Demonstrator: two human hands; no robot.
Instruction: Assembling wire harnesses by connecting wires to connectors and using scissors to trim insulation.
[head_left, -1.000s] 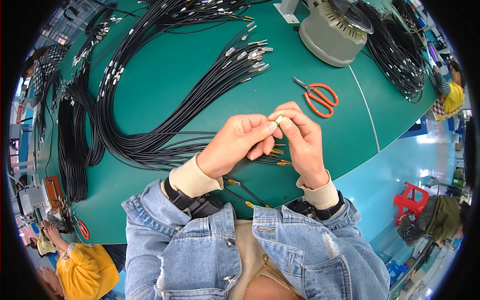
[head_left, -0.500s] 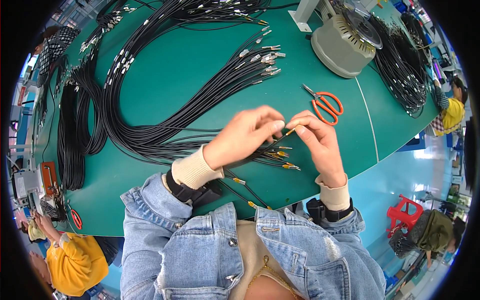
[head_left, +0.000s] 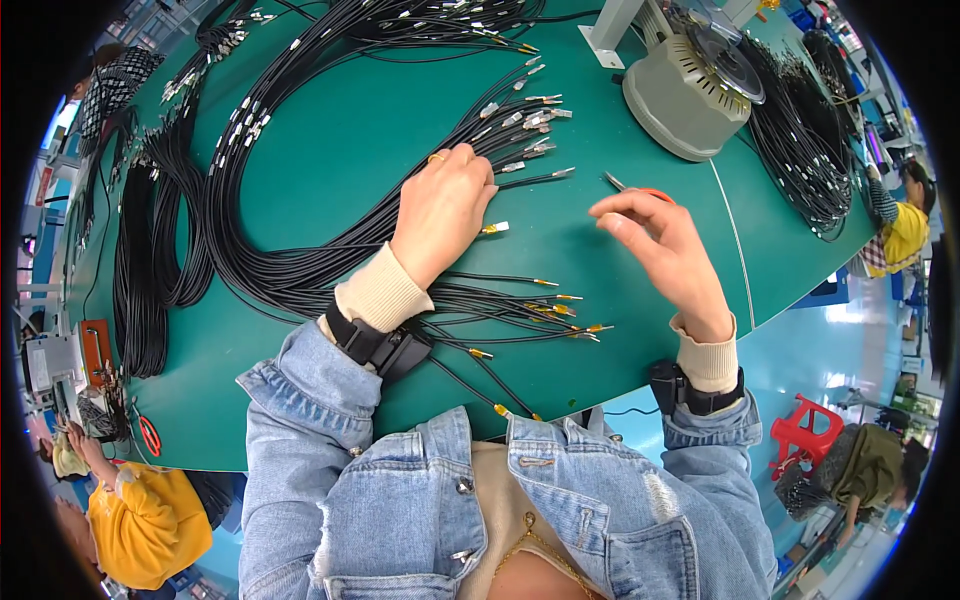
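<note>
My left hand (head_left: 445, 208) is closed over the upper bundle of black cables (head_left: 400, 195), its fingers curled down and partly hidden from view. A black cable (head_left: 535, 180) with a bare metal tip sticks out from under these fingers. Just below the hand shows a cable end with a yellow sleeve and white tag (head_left: 495, 228). To the right, my right hand (head_left: 660, 250) hovers over the green table with its fingers stretched out and nothing in them. Beyond its fingertips lie orange-handled scissors (head_left: 655, 194), their handles mostly covered by the hand.
Several cables with yellow-sleeved ends (head_left: 560, 310) fan out below my left hand. A grey motor-like machine (head_left: 690, 100) stands at the far right, beside another black cable bundle (head_left: 800, 150). More bundles hang at left (head_left: 140, 270). Co-workers sit around; a red stool (head_left: 805, 430) is at right.
My hands have parted from the cable end they held together. The left has gone up and left onto the upper bundle; the right has moved right and opened, covering the scissor handles.
</note>
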